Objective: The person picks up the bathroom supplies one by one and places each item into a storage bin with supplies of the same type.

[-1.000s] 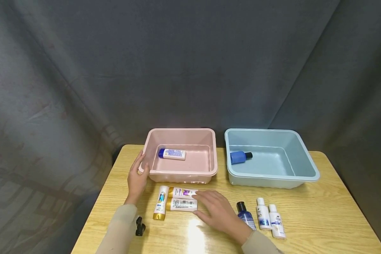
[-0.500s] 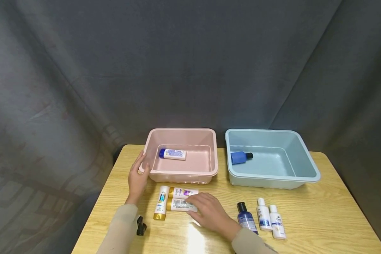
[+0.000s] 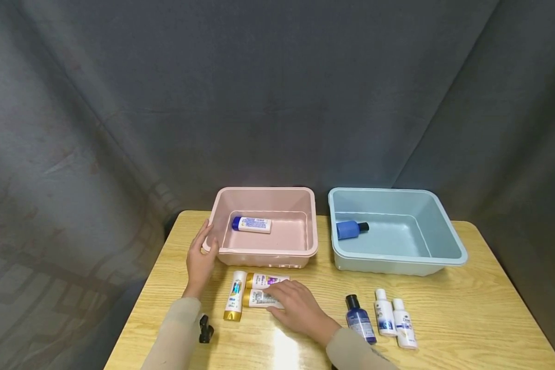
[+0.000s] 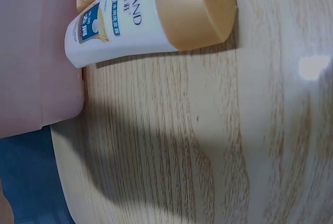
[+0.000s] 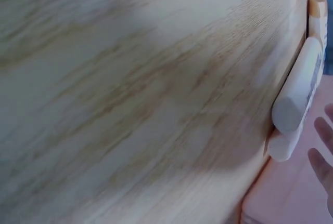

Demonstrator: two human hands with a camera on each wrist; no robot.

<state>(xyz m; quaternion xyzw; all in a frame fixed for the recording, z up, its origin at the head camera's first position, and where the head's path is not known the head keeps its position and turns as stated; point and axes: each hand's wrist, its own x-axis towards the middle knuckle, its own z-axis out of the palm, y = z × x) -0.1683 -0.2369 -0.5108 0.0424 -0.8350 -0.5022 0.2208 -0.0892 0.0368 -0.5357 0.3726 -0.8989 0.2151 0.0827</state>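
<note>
My left hand (image 3: 200,264) rests at the front left corner of a pink plastic bin (image 3: 263,253), its fingers along the side and thumb by the front rim. My right hand (image 3: 298,308) is over the bottom end of a white shampoo bottle (image 3: 259,298) with a gold cap, hiding that end. In the right wrist view its spread fingers (image 5: 322,164) show beside the bottles. Another gold-capped bottle (image 3: 264,280) lies just behind, parallel. A third gold-capped bottle (image 3: 235,293) lies crosswise to their left, seen close up in the left wrist view.
In the pink bin lies a white bottle (image 3: 255,224) with a blue cap. The light blue bin (image 3: 398,257) holds a blue bottle (image 3: 348,229). A dark blue bottle (image 3: 361,324) and two white bottles (image 3: 385,316) lie front right. A small black object (image 3: 205,330) is near my left sleeve.
My right hand has moved left, farther over the front gold-capped bottle, covering more of it. My left hand stays at the pink bin's corner.
</note>
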